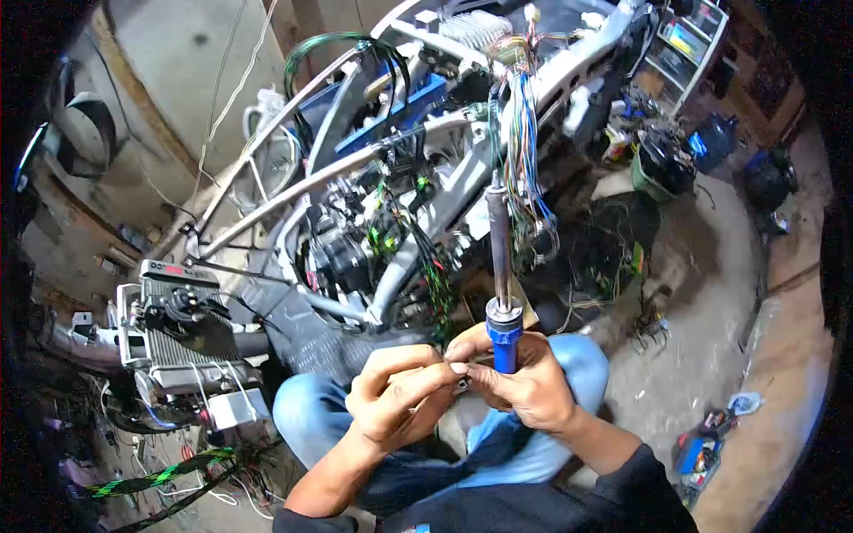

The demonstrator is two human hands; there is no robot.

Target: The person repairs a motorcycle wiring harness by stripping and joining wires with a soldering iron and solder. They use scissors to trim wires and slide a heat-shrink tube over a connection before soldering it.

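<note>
My right hand (pixel 535 391) is closed around the blue handle of a soldering iron (pixel 504 342), whose long metal shaft points up and away from me. Its thumb and fingertips also meet those of my left hand (pixel 398 398), which is closed in a pinch. Between the fingertips of both hands shows a tiny metallic piece (pixel 462 385), too small and covered to name. Beyond the iron's tip hangs a bundle of coloured wires (pixel 524 133) from a motorcycle frame (pixel 404 271).
An engine (pixel 342 258) sits within the frame in front of my knees. A radiator (pixel 182 342) lies at the left, with a green-and-black sleeved cable (pixel 164 475) nearer me. On the right are a tub of parts (pixel 657 169) and a small blue tray (pixel 697 462).
</note>
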